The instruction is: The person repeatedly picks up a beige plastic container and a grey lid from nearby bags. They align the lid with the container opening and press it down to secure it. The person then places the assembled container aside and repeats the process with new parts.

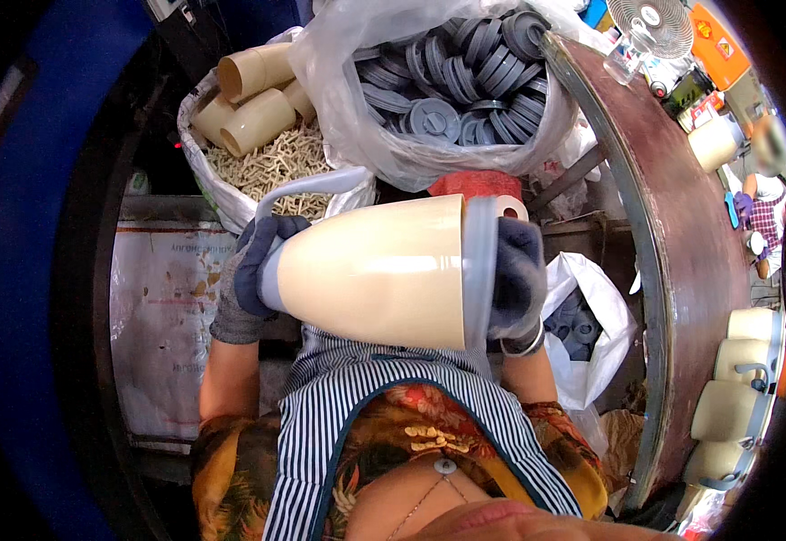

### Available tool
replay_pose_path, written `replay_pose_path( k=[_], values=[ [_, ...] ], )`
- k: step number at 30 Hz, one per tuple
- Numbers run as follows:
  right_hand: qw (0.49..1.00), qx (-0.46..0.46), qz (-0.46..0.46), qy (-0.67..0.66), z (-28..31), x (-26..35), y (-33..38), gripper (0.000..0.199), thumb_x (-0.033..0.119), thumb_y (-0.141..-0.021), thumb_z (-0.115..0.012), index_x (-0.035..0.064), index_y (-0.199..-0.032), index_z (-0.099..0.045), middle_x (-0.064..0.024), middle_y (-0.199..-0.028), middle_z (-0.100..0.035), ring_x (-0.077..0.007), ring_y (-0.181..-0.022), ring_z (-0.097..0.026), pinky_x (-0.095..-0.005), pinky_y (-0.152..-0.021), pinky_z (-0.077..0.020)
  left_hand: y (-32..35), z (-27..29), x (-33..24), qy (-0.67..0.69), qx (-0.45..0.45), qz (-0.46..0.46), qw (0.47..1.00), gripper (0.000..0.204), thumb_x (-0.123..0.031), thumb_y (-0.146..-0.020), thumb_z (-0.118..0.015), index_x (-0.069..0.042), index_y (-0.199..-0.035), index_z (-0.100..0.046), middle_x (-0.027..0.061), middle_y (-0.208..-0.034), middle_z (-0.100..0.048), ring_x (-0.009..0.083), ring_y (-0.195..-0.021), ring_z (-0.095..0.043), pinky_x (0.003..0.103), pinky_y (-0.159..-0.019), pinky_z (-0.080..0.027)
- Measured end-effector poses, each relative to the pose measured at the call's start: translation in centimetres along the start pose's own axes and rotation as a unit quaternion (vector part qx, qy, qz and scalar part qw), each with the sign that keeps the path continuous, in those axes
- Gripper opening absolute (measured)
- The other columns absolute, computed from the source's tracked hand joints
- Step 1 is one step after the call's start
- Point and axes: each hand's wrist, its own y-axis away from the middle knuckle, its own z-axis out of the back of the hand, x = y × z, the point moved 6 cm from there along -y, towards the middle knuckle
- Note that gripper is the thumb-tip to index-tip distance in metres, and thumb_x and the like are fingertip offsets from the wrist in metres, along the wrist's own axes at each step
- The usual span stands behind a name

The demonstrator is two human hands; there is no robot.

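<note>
Lying sideways before my chest is a cream thermos jug shell (375, 275), its narrow end to the left. My gloved left hand (258, 266) grips the grey collar at that end, below a pale grey curved handle (312, 185). A translucent grey ring (478, 270) circles the wide right end. Against this ring presses my gloved right hand (517, 279), slightly blurred, its fingers partly hidden behind the rim.
Ahead, a plastic bag (321, 54) holds many grey round lids (434, 119). Left of it, a white sack (199, 162) contains pellets and cream cylinders (262, 122). A smaller white bag (591, 370) sits right. A curved brown table (681, 270) bears more jugs (726, 410); another person (765, 212) works beyond.
</note>
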Motion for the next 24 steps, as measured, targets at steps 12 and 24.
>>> replay_pose_path(
  k=[12, 24],
  values=[
    [1.000, -0.007, 0.022, -0.015, -1.4, -1.0, 2.9, 0.065, 0.041, -0.070, -0.077, 0.0011, -0.120, -0.062, -0.0184, -0.115, -0.059, -0.0345, -0.098, -0.060, -0.0424, -0.085, -0.0482, 1.3, -1.6, -2.9, -0.310, 0.013, -0.113, 0.944, 0.035, -0.017, -0.108, -0.031, 0.004, -0.108, -0.059, 0.0155, -0.112, -0.064, 0.0216, -0.104, -0.062, 0.034, -0.097, -0.048],
    [0.856, 0.190, -0.435, -0.207, -9.8, -10.1, 12.2, 0.039, 0.015, -0.098, -0.055, -0.0016, -0.133, -0.051, -0.0124, -0.120, -0.064, -0.0197, -0.105, -0.064, -0.0373, -0.091, -0.0510, 8.2, -13.7, -8.4, -0.666, 0.359, -0.424, 0.498, 0.039, -0.027, -0.066, -0.067, -0.011, -0.102, -0.064, 0.0070, -0.111, -0.064, 0.0239, -0.109, -0.061, 0.052, -0.102, -0.045]
  ],
)
